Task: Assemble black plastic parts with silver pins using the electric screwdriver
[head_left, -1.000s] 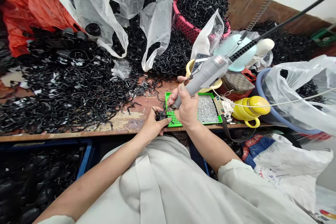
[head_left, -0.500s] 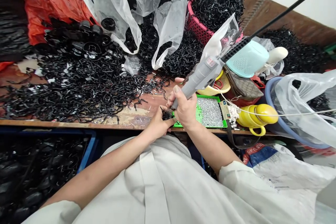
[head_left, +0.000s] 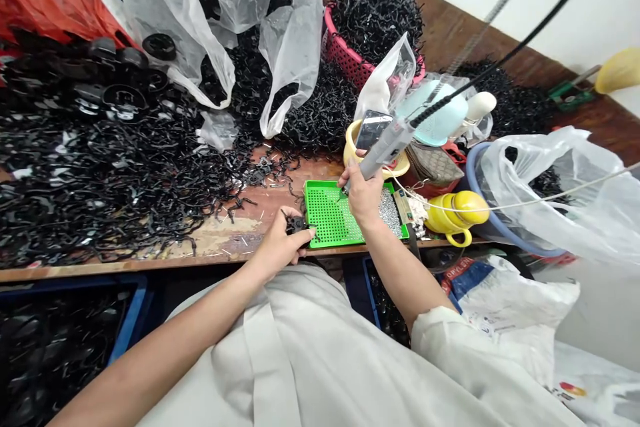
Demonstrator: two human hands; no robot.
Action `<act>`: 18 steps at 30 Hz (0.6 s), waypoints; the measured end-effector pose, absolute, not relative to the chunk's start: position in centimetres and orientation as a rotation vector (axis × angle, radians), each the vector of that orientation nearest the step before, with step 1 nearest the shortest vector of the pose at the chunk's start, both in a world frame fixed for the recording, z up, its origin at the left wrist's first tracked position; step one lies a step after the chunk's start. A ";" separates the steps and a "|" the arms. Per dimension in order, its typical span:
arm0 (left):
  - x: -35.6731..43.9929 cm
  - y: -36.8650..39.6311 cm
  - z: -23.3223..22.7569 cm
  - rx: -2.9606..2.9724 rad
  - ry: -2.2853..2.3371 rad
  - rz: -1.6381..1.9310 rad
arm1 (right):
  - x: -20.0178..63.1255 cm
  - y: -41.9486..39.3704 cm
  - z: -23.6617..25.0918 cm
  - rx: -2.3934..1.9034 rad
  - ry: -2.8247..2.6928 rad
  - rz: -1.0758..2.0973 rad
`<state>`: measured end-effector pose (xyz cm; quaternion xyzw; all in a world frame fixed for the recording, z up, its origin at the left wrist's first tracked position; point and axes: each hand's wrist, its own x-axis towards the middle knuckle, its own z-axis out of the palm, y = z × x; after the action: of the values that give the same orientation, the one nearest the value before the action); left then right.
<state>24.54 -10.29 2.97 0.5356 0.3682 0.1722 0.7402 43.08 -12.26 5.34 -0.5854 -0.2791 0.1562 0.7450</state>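
Observation:
My left hand (head_left: pixel 284 240) is closed on a small black plastic part (head_left: pixel 296 225) at the bench's front edge, just left of a green perforated tray (head_left: pixel 327 213). The fingers of my right hand (head_left: pixel 364 195) wrap round a grey electric screwdriver (head_left: pixel 385 149), which slants down over the tray. A thin bit points at the tray's holes; whether it touches them or carries a screw I cannot tell. Small silvery screws (head_left: pixel 390 210) fill the tray's right part, partly behind my right wrist. From the tool's upper end a black cable (head_left: pixel 525 47) runs to the upper right.
Loose black plastic pieces (head_left: pixel 110 180) cover the bench on the left. Behind stand plastic bags (head_left: pixel 290 47) and a pink basket (head_left: pixel 345 53) heaped with black pieces. A yellow bottle (head_left: pixel 457 210) and blue tub (head_left: pixel 480 177) are at right. A blue crate (head_left: pixel 127 320) sits below the bench.
The screwdriver has moved off the black part in my left hand and now hovers over the green tray. My two hands have drawn apart, and the view has shifted right.

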 end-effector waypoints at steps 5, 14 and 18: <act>24.7 -10.2 2.9 1.191 0.807 0.385 | 43.6 -12.2 4.3 -1.345 -0.632 0.372; 24.7 -10.2 3.2 1.219 0.834 0.358 | 43.8 -12.1 3.5 -1.352 -0.652 0.316; 24.8 -10.4 3.3 1.196 0.834 0.358 | 43.6 -12.2 4.1 -1.332 -0.655 0.293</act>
<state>24.80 -10.37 3.26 0.5435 0.3790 0.1629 0.7311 43.62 -12.24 4.08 -0.6042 -0.2972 0.1330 0.7273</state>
